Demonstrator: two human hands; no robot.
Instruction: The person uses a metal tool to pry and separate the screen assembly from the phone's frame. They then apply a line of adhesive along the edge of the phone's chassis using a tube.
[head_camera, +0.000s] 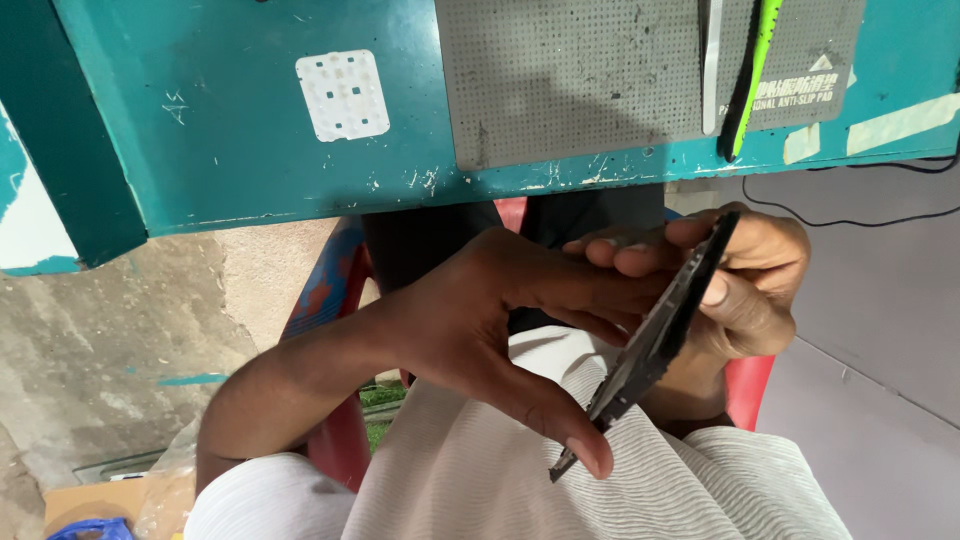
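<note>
Phone: I see a thin, dark, flat slab (655, 335), edge-on to me and tilted, held over my lap below the teal bench (250, 150).
Left hand: my left hand (480, 320) grips it, thumb at the lower end, fingers across the face.
Right hand: my right hand (745, 285) clasps the upper end from behind.
Bench top: grey perforated mat (570, 80), green-black tool (750, 80).
</note>
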